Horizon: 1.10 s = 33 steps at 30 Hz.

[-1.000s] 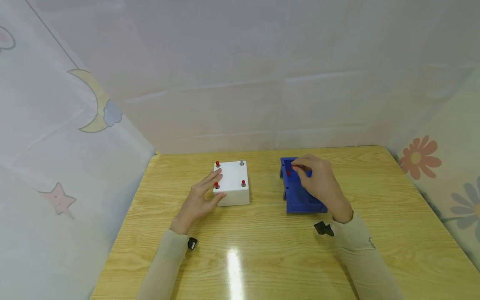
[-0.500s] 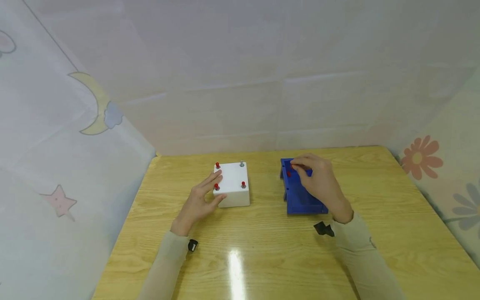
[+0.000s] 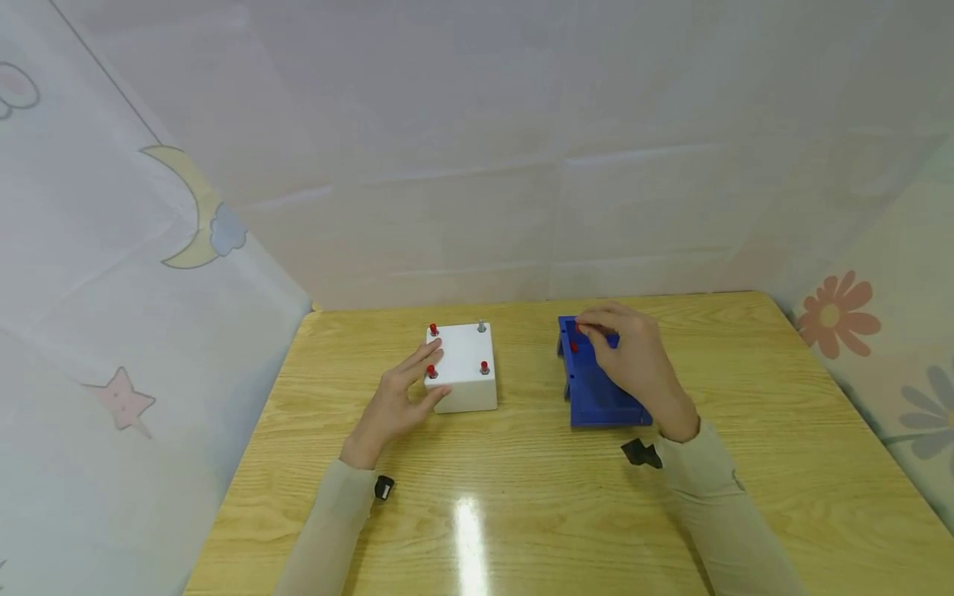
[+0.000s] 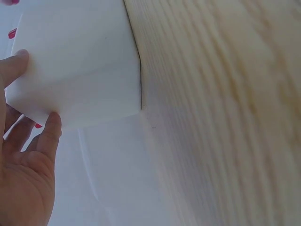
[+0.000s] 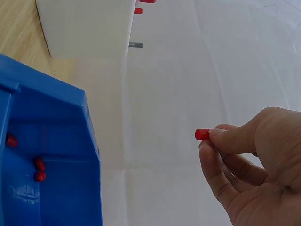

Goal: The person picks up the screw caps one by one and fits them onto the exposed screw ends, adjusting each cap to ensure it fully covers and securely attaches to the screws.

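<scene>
A white box (image 3: 465, 354) stands left of centre in the head view. Red caps (image 3: 484, 367) cover three of the posts on its top; the far right post (image 3: 481, 327) is bare threaded metal. My left hand (image 3: 395, 401) holds the box by its near left corner, thumb on the front and fingers over the top and side. Above the blue bin (image 3: 596, 406), my right hand (image 3: 633, 356) pinches a small red cap (image 5: 202, 134) between thumb and fingertips. More red caps (image 5: 40, 165) lie inside the bin, partly hidden by the hand in the head view.
Both things stand on a wood-grain table (image 3: 522, 480), with a gap between box and bin. Pale sheets with printed pictures rise behind and at both sides. A black piece (image 3: 643, 454) shows by the right wrist, another (image 3: 383, 487) by the left.
The pinched red cap has shifted slightly left and away over the bin, with a small motion of the right fingers. The left hand keeps its place on the box.
</scene>
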Each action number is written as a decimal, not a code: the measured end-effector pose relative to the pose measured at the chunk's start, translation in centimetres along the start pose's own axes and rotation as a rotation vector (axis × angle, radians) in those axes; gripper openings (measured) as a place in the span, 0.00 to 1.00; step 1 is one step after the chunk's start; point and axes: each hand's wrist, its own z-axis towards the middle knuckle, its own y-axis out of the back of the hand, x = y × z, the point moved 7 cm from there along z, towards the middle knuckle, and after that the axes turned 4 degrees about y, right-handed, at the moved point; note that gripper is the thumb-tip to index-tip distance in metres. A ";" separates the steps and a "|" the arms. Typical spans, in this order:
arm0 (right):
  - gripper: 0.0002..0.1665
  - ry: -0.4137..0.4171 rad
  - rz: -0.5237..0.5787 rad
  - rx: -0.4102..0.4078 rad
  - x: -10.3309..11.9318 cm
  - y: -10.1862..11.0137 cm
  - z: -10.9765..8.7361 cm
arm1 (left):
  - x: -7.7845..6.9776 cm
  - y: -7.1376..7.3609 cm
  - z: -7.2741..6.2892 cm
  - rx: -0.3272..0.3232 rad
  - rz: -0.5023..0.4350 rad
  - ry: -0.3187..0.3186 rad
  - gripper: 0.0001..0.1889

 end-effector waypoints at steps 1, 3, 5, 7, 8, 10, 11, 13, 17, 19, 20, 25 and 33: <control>0.11 0.003 -0.002 -0.002 0.0 0.0 0.0 | 0.0 0.0 0.0 0.000 0.000 0.000 0.33; 0.11 0.009 -0.002 -0.006 0.1 -0.1 0.1 | 0.0 0.0 0.0 0.002 -0.002 0.004 0.33; 0.11 0.012 0.005 -0.008 0.1 -0.1 0.2 | 0.0 0.0 0.0 0.002 -0.002 0.005 0.33; 0.11 0.015 0.007 -0.010 0.3 -0.1 0.3 | -0.1 0.0 0.0 0.003 -0.004 0.007 0.33; 0.11 0.018 0.009 -0.011 0.3 -0.1 0.3 | -0.1 0.1 0.0 0.003 -0.005 0.007 0.32; 0.11 0.020 0.011 -0.011 0.5 -0.1 0.4 | 0.0 0.1 0.0 0.004 -0.006 0.010 0.32; 0.11 0.021 0.009 -0.013 0.5 -0.1 0.5 | 0.0 0.1 0.0 0.003 -0.005 0.010 0.32; 0.11 0.022 0.011 -0.019 0.6 -0.1 0.5 | 0.1 0.0 0.0 0.004 -0.004 0.016 0.32; 0.10 0.024 0.014 -0.027 0.7 -0.1 0.6 | 0.1 0.0 0.0 0.003 0.005 0.012 0.32; 0.10 0.028 0.016 -0.028 0.7 -0.2 0.7 | 0.1 0.0 0.0 0.004 0.004 0.013 0.32; 0.10 0.029 0.016 -0.028 0.6 -0.3 0.7 | 0.0 0.1 0.0 0.004 0.004 0.015 0.32; 0.10 0.033 0.018 -0.027 0.6 -0.6 0.7 | 0.3 0.0 -0.1 0.010 0.000 0.030 0.33; 0.10 0.036 0.013 -0.026 0.8 -0.8 1.0 | 0.2 -0.1 0.0 -0.004 -0.008 0.002 0.33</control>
